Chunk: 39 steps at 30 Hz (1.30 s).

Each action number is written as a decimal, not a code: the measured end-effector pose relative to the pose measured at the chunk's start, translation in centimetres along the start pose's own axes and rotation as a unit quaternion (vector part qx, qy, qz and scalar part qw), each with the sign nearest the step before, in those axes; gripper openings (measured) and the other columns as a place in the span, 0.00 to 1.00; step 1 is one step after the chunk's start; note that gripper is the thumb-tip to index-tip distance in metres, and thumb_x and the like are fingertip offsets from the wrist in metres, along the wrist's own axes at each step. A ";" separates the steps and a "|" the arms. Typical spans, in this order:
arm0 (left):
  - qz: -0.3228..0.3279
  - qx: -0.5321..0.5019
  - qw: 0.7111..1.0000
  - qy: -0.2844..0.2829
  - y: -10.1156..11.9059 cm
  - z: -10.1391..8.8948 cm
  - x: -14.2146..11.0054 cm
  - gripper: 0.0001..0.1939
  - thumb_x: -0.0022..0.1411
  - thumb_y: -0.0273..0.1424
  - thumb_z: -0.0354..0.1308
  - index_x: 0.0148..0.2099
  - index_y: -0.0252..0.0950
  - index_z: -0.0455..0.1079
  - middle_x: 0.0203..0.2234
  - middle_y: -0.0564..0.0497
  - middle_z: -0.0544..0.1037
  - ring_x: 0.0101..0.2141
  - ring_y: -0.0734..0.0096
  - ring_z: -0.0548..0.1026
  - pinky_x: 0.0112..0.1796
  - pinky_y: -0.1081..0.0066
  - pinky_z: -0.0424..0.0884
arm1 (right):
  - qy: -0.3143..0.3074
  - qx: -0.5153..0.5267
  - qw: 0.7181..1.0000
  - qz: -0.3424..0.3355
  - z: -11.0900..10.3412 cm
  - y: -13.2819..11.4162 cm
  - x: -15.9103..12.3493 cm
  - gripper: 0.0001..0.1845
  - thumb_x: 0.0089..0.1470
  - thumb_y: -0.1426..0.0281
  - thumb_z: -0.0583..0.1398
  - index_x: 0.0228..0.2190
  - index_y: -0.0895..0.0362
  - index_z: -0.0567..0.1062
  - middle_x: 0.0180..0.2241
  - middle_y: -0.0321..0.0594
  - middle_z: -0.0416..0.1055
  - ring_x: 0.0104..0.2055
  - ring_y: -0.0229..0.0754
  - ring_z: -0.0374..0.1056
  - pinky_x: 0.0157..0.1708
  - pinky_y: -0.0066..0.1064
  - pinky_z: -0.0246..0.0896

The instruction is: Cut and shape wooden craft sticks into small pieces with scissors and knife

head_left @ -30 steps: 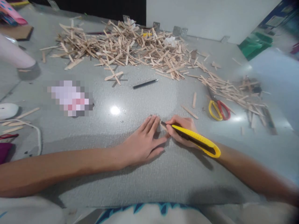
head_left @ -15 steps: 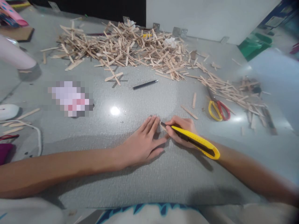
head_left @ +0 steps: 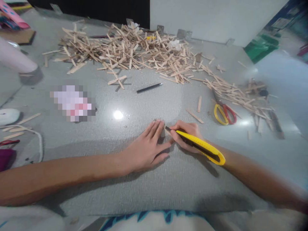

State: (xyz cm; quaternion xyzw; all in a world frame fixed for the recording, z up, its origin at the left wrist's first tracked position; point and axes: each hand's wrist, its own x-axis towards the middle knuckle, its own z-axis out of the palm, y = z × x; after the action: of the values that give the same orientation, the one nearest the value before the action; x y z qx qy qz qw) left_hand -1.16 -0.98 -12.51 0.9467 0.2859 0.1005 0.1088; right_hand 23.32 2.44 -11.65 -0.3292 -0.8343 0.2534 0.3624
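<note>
My right hand grips a yellow utility knife like a pen, its dark blade angled toward my left hand. Under the blade tip shows a bit of a small wooden stick, mostly hidden by my fingers. Flat on the table lies my left hand, fingers stretched out, the fingertips beside the blade and pressing near the stick. Beyond both hands a black pen rests on the table. Two loose craft sticks lie just past my right hand.
A large heap of craft sticks spreads along the back of the grey table. Scissors with yellow and red handles lie at the right. On the left are a white mouse, a cable and a blurred-out object.
Almost nothing differs. The view has shifted very slightly; both hands and the utility knife keep nearly the same place and pose.
</note>
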 end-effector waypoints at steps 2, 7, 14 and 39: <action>-0.001 0.003 1.000 0.000 0.0 0.0 -0.1 0.32 0.81 0.45 0.53 0.80 0.45 0.52 0.80 0.37 0.26 0.77 0.29 0.37 0.75 0.35 0.46 | 0.002 0.003 1.000 -0.005 0.1 0.1 0.0 0.04 0.69 0.72 0.61 0.38 0.55 0.74 0.25 0.31 0.72 0.21 0.33 0.68 0.24 0.26 0.61; -0.002 0.011 1.000 0.002 -0.1 0.0 -0.2 0.34 0.81 0.45 0.53 0.81 0.45 0.50 0.81 0.36 0.28 0.77 0.28 0.39 0.75 0.36 0.47 | 0.008 0.002 1.000 -0.021 0.1 0.0 0.0 0.06 0.69 0.73 0.60 0.37 0.54 0.73 0.25 0.32 0.72 0.23 0.34 0.68 0.25 0.27 0.61; -0.009 0.020 1.000 -0.016 0.1 -0.5 0.2 0.34 0.80 0.41 0.53 0.81 0.44 0.50 0.81 0.35 0.31 0.77 0.30 0.39 0.75 0.36 0.48 | 0.007 -0.005 1.000 -0.021 0.0 0.2 0.0 0.07 0.70 0.72 0.60 0.36 0.54 0.73 0.26 0.32 0.72 0.23 0.34 0.68 0.25 0.27 0.61; -0.003 0.037 0.999 -0.021 -0.2 -0.1 0.1 0.38 0.79 0.39 0.55 0.83 0.45 0.45 0.81 0.34 0.32 0.77 0.27 0.39 0.74 0.34 0.49 | -0.025 -0.008 0.999 -0.040 -0.6 0.1 0.0 0.11 0.71 0.72 0.56 0.33 0.52 0.70 0.25 0.34 0.72 0.21 0.37 0.66 0.23 0.30 0.60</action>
State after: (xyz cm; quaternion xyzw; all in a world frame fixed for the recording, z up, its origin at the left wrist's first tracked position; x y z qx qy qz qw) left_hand -1.24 -0.77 -12.47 0.9512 0.2898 0.0700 0.0799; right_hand 23.79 2.62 -11.29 -0.2918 -0.8578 0.2400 0.3484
